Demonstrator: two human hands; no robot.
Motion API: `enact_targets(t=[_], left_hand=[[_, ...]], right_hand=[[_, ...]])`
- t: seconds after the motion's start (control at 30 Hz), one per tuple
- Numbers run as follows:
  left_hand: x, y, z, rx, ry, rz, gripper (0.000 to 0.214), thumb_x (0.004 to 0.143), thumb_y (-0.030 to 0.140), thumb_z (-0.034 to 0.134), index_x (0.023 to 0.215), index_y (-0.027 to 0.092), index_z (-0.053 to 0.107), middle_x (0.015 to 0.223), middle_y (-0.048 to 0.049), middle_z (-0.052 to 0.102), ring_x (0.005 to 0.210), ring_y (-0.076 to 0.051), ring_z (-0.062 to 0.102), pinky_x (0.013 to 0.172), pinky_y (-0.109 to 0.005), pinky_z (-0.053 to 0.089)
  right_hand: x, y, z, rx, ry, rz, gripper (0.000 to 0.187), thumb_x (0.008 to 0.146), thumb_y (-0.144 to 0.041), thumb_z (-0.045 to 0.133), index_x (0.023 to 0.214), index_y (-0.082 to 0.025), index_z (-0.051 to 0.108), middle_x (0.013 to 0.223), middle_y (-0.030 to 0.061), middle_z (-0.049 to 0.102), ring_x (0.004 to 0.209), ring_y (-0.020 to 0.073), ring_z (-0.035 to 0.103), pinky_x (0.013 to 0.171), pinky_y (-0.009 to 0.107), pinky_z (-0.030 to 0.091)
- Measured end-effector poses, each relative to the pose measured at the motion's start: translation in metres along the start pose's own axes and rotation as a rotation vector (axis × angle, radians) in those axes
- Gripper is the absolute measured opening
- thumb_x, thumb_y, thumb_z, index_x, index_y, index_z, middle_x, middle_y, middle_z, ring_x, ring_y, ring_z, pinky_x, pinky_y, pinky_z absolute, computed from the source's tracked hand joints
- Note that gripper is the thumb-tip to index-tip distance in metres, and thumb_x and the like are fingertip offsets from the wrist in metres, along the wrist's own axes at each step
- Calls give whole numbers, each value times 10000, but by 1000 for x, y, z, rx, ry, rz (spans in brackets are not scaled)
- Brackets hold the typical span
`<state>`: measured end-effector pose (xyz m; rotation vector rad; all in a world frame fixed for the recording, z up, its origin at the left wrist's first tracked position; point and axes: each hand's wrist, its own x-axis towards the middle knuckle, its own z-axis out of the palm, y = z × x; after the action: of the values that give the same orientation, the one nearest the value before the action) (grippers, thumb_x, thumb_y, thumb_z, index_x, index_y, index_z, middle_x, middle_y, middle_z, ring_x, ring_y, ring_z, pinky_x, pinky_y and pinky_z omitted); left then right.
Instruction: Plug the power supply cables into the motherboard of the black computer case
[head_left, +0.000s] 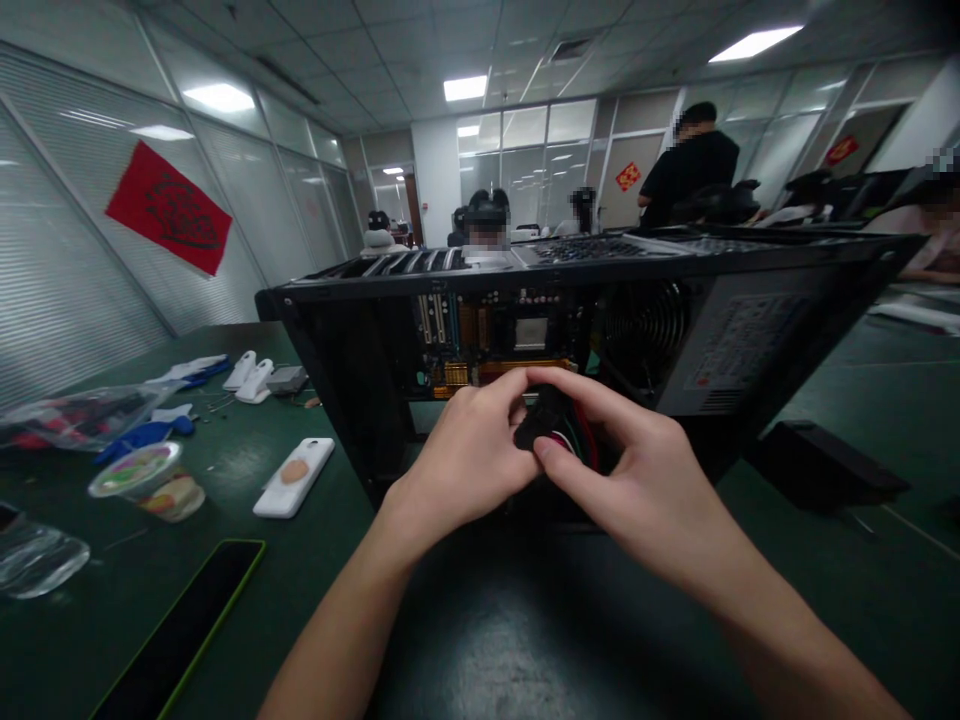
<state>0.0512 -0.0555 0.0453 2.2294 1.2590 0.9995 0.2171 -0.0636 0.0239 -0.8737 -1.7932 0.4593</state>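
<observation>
An open black computer case (360, 300) lies on its side on the green table (525, 640), its motherboard (487, 340) and a fan (645, 320) showing inside. In front of its opening, both hands meet on a black connector (544, 415) with red, green and white wires (581, 440). My left hand (465, 450) is closed and pinches the connector from the left. My right hand (637, 470) grips it from the right, thumb below and forefinger over the top.
Left of the case lie a white phone case (294, 477), a sealed food cup (146, 480), blue gloves (146, 435), white holders (251, 378), a plastic bag (75, 415) and a green-edged phone (180, 625). A black box (825, 465) sits right. Several people are behind.
</observation>
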Motion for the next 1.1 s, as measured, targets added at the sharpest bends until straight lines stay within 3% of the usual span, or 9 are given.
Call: enact_targets(t=[0.13, 0.23, 0.4, 0.57, 0.8, 1.1], left_hand=[[-5, 0, -15, -326, -194, 21, 524, 797, 205, 726, 1304, 148, 604, 900, -29, 703, 778, -151, 656, 726, -263, 533], [-5, -4, -22, -471, -222, 16, 554, 854, 227, 717, 1382, 153, 568, 1048, -80, 723, 910, -176, 685, 841, -301, 551], [-2, -9, -16, -436, -128, -12, 439, 867, 257, 734, 1289, 162, 660, 1036, -73, 730, 945, -196, 686, 861, -315, 556], [-3, -6, -16, -406, -110, -21, 493, 858, 258, 744, 1331, 161, 642, 933, -56, 733, 865, -182, 688, 800, -295, 561], [-5, -7, -21, -372, -132, -18, 566, 837, 222, 755, 1378, 151, 603, 862, -41, 732, 808, -171, 690, 777, -284, 560], [-9, -10, -29, -261, -155, 71, 655, 817, 202, 770, 1435, 150, 560, 881, -35, 728, 804, -161, 688, 794, -283, 561]], right_hand=[[6, 6, -9, 75, 32, 25, 474, 837, -242, 672, 1311, -238, 665, 1199, 41, 738, 1037, 236, 715, 961, 392, 584], [8, 8, -14, 104, 22, 44, 481, 844, -259, 684, 1322, -221, 657, 1222, 57, 729, 1067, 241, 708, 988, 398, 567], [7, 4, -12, 129, 4, 75, 476, 849, -248, 679, 1325, -226, 654, 1233, 56, 723, 1096, 245, 698, 1001, 398, 556], [7, 2, -14, 114, -37, 101, 489, 862, -255, 665, 1348, -226, 639, 1250, 65, 710, 1159, 270, 669, 1027, 436, 542], [8, 3, -20, 101, -181, 116, 541, 924, -305, 611, 1456, -226, 556, 1238, 83, 713, 1232, 304, 636, 1045, 497, 537], [2, -3, -16, -2, -242, 51, 623, 932, -284, 564, 1540, -216, 445, 1437, 81, 607, 1377, 319, 524, 1149, 496, 444]])
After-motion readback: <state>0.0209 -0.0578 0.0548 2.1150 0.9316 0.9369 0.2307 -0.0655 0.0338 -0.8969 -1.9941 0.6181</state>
